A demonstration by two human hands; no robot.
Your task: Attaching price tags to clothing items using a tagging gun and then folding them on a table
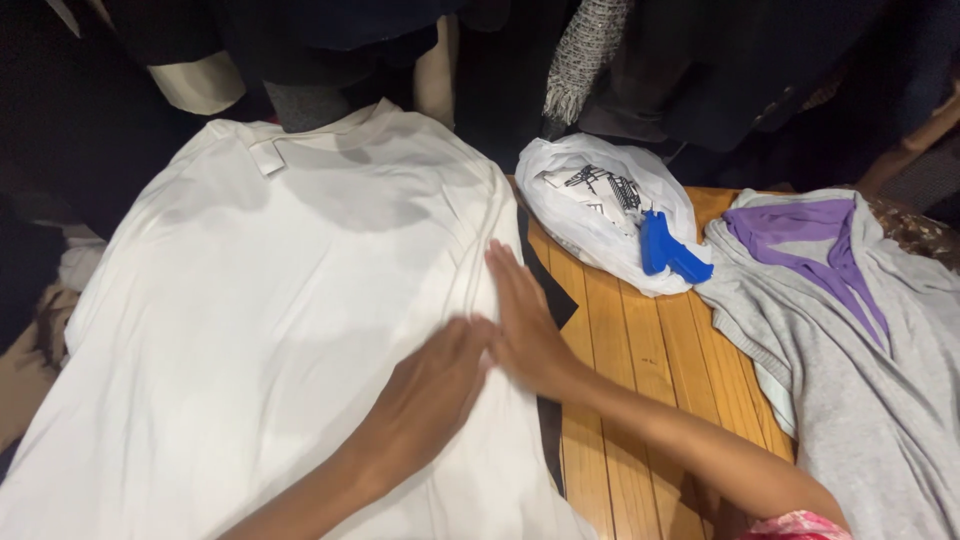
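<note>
- The white shirt (250, 300) lies spread out flat and fills the left side of the frame.
- The left hand (425, 395) rests flat on the shirt, fingers straight and close together, holding nothing.
- The right hand (525, 320) lies flat at the shirt's right edge, fingers straight, touching the left fingertips.
- A black sheet (550, 300) peeks out under that edge.
- The wooden table (640, 380) shows in the middle.
- A blue tagging gun (665, 248) sits on a white plastic bag (600, 205) at the upper right.
- A grey and purple top (850, 330) lies at the right.
</note>
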